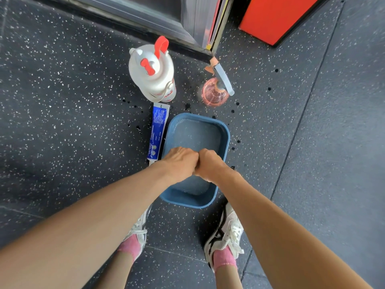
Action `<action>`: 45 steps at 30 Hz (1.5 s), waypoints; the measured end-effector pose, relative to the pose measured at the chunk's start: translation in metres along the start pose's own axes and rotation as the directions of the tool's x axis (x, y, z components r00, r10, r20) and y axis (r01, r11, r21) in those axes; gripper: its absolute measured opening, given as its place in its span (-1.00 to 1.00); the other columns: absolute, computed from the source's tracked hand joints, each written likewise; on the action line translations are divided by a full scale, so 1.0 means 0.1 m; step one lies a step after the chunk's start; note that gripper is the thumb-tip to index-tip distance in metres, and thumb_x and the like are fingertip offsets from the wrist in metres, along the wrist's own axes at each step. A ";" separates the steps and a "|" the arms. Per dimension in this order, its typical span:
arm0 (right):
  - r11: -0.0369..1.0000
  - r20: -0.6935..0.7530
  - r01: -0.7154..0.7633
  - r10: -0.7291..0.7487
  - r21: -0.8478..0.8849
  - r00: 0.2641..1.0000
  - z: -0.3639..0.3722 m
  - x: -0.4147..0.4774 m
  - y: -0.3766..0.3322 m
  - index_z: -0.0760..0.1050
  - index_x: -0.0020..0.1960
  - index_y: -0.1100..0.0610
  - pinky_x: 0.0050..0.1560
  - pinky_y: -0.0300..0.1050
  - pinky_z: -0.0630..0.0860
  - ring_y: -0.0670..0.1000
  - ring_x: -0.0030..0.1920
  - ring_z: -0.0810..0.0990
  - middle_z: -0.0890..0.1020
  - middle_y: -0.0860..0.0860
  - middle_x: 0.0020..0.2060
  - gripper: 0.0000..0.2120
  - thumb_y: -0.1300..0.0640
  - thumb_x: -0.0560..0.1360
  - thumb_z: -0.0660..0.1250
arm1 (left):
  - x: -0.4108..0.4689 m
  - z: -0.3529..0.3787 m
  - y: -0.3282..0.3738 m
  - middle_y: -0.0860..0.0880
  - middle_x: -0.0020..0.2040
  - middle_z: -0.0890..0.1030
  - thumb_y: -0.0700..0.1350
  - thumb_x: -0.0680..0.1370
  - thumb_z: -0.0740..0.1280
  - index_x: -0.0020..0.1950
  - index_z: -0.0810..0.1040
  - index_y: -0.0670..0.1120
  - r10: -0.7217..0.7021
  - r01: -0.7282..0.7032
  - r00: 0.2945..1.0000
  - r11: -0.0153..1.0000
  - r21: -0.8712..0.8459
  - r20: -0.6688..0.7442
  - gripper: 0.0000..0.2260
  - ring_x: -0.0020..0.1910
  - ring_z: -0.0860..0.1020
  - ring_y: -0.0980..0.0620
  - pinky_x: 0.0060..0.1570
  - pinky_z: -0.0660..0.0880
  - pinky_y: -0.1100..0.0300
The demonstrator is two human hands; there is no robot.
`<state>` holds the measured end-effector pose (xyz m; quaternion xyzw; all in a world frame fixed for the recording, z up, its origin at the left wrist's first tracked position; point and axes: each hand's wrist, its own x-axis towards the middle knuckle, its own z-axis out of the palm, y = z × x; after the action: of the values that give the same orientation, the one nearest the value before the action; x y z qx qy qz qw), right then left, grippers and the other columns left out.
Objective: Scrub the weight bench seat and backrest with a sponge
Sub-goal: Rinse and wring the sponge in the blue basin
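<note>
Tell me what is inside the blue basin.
Shallow water lies in the blue basin. The left hand and right hand bunch together over it; anything they hold and the bottom beneath them is hidden.

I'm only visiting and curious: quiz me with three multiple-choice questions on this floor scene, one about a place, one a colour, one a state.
1. Where does the blue tube lie relative to the basin? A inside it; B on the floor beside it; C propped on a jug.
2. What colour is the spray bottle? A pink; B green; C black.
3. How are the left hand and right hand? A flat on the floor; B curled, pressed together over the basin; C each gripping a bottle.
Answers: 1 B, it lies along the basin's outer wall; 2 A, its clear body is pink; 3 B, both are curled and touching above the basin.
</note>
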<state>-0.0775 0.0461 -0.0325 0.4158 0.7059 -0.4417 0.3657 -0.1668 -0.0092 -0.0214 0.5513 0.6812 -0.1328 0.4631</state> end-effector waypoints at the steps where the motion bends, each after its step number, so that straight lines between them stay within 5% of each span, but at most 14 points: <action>1: 1.000 -0.030 0.002 -0.003 -0.022 1.000 0.00 -0.01 0.00 0.39 -0.26 0.21 -0.34 -0.14 0.35 0.13 -0.29 0.44 0.48 0.08 -0.34 -0.86 0.26 0.47 0.26 | 0.02 0.02 0.00 -0.09 -0.16 0.56 -0.29 0.50 0.20 -0.10 0.47 -0.12 -0.021 0.021 1.000 1.000 -0.011 -0.003 -0.90 -0.22 0.45 -0.06 -0.18 0.36 0.12; 6: 0.982 -0.115 0.067 -0.088 -0.178 0.989 0.00 -0.06 -0.01 0.50 0.11 0.28 -0.05 0.02 0.49 0.27 0.00 0.58 0.60 0.22 0.01 -0.76 0.33 0.49 0.16 | 0.10 0.02 -0.03 -0.02 -0.30 0.47 -0.21 0.49 0.21 -0.21 0.45 -0.13 -0.152 0.151 0.988 0.973 -0.172 0.011 -0.92 -0.36 0.42 0.04 -0.36 0.30 0.19; 14: 0.865 -0.157 0.147 -0.249 -0.479 0.956 0.05 -0.04 0.05 0.39 0.21 0.25 -0.03 -0.04 0.49 0.19 0.04 0.62 0.63 0.14 0.04 -0.71 0.18 0.53 0.31 | 0.15 -0.15 -0.10 -0.05 -0.44 0.38 -0.19 0.41 0.30 -0.28 0.38 -0.11 -0.089 0.201 0.938 0.927 -0.317 0.336 -0.89 -0.49 0.30 -0.01 -0.44 0.26 0.23; 17: 0.788 -0.156 0.225 -0.374 -0.573 0.914 0.01 -0.05 0.09 0.41 0.14 0.25 -0.17 -0.10 0.49 0.16 -0.08 0.64 0.64 0.12 -0.07 -0.69 0.19 0.46 0.39 | 0.18 -0.25 -0.14 -0.02 -0.51 0.25 -0.24 0.44 0.34 -0.35 0.28 -0.10 -0.030 0.294 0.843 0.862 -0.413 0.537 -0.73 -0.55 0.18 0.04 -0.52 0.15 0.29; 20: 0.700 -0.202 0.277 -0.519 -0.658 0.831 -0.03 -0.08 0.08 0.50 -0.21 0.24 -0.51 -0.24 0.43 0.09 -0.45 0.57 0.56 0.09 -0.42 -0.56 0.20 0.03 0.65 | 0.17 -0.32 -0.17 0.02 -0.53 0.20 -0.27 0.49 0.34 -0.38 0.22 -0.06 0.063 0.371 0.765 0.769 -0.520 0.640 -0.64 -0.57 0.10 0.10 -0.58 0.05 0.32; 23: 0.753 -0.161 0.221 -0.397 -0.620 0.904 -0.12 -0.10 -0.03 0.47 0.08 0.22 -0.20 -0.12 0.45 0.13 -0.02 0.61 0.61 0.11 -0.05 -0.77 0.24 0.44 0.38 | 0.17 -0.27 -0.14 0.00 -0.51 0.30 -0.21 0.47 0.38 -0.36 0.31 -0.10 -0.008 0.297 0.868 0.810 -0.505 0.497 -0.70 -0.56 0.24 0.08 -0.54 0.22 0.29; 26: 0.938 -0.148 0.056 -0.113 -0.343 0.983 -0.14 0.01 -0.03 0.47 0.16 0.21 -0.17 -0.10 0.44 0.17 -0.02 0.62 0.61 0.14 -0.02 -0.78 0.28 0.53 0.21 | 0.10 -0.16 -0.03 -0.09 -0.19 0.51 -0.25 0.45 0.36 -0.07 0.44 -0.12 -0.090 0.096 0.995 0.966 -0.239 0.033 -0.87 -0.19 0.53 -0.08 -0.28 0.38 0.13; 28: 0.996 0.074 -0.006 0.013 -0.091 0.997 -0.16 0.08 -0.02 0.50 -0.02 0.25 -0.40 -0.17 0.43 0.06 -0.40 0.55 0.59 0.13 -0.30 -0.87 0.29 0.49 0.20 | 0.03 -0.06 0.02 -0.12 0.09 0.44 -0.23 0.45 0.37 0.21 0.38 -0.10 -0.043 0.021 0.986 0.990 -0.137 -0.161 -0.64 0.08 0.46 -0.11 -0.05 0.38 0.09; 30: 0.981 0.364 -0.140 0.081 0.137 0.928 -0.22 0.09 0.01 0.45 -0.25 0.24 -0.59 -0.31 0.21 -0.06 -0.62 0.29 0.44 0.03 -0.56 -0.86 0.31 0.48 0.24 | -0.04 0.02 0.04 -0.12 0.23 0.36 -0.11 0.38 0.47 0.38 0.30 -0.06 0.032 -0.021 0.954 0.999 0.039 -0.299 -0.38 0.22 0.36 -0.12 0.25 0.26 0.01; 34: 0.906 0.645 -0.276 0.005 0.321 0.765 -0.38 0.02 0.09 0.40 -0.25 0.21 -0.64 -0.34 0.04 -0.13 -0.64 0.15 0.32 -0.04 -0.62 -0.78 0.22 0.57 0.24 | -0.14 0.16 -0.03 -0.16 0.04 0.56 -0.19 0.06 0.57 0.24 0.46 -0.15 0.189 -0.055 0.788 0.969 0.239 -0.585 -0.25 0.16 0.53 -0.15 0.29 0.15 -0.11; 37: 0.871 0.725 -0.276 -0.124 0.406 0.677 -0.46 -0.04 0.16 0.40 -0.24 0.22 -0.63 -0.34 0.02 -0.15 -0.65 0.15 0.31 -0.04 -0.61 -0.79 0.24 0.57 0.22 | -0.20 0.21 -0.03 -0.16 -0.05 0.58 -0.26 0.17 0.54 0.17 0.51 -0.21 0.346 -0.182 0.722 0.930 0.318 -0.600 -0.41 0.02 0.59 -0.16 0.17 0.39 -0.10; 40: 0.899 0.758 -0.248 -0.130 0.362 0.639 -0.46 -0.10 0.17 0.44 -0.24 0.21 -0.62 -0.34 0.04 -0.15 -0.65 0.16 0.31 -0.05 -0.62 -0.81 0.26 0.56 0.24 | -0.23 0.16 0.03 -0.11 -0.24 0.52 -0.19 0.17 0.58 -0.02 0.56 -0.22 0.398 -0.262 0.709 0.915 0.307 -0.582 -0.57 -0.30 0.53 -0.07 -0.29 0.51 0.11; 43: 0.931 0.719 -0.213 -0.071 0.296 0.691 -0.40 -0.15 0.13 0.40 -0.30 0.17 -0.61 -0.33 0.03 -0.14 -0.64 0.14 0.28 -0.05 -0.64 -0.77 0.28 0.53 0.30 | -0.20 0.07 0.10 -0.09 -0.40 0.41 -0.27 0.15 0.58 -0.31 0.51 -0.20 0.391 -0.279 0.777 0.916 0.287 -0.493 -0.72 -0.49 0.41 -0.03 -0.57 0.27 0.22; 45: 0.945 0.606 -0.175 -0.030 0.277 0.795 -0.35 -0.14 0.10 0.29 -0.43 0.12 -0.59 -0.31 0.03 -0.10 -0.63 0.11 0.25 -0.04 -0.64 -0.64 0.37 0.46 0.31 | -0.18 0.01 0.13 -0.10 -0.32 0.39 -0.25 0.35 0.49 -0.20 0.50 -0.23 0.294 -0.196 0.869 0.943 0.268 -0.398 -0.83 -0.42 0.40 -0.04 -0.49 0.25 0.19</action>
<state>-0.0680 0.0773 -0.0111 0.3343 0.4551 -0.6443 0.5157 -0.1555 -0.0167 -0.0035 0.6967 0.6721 -0.0211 0.2498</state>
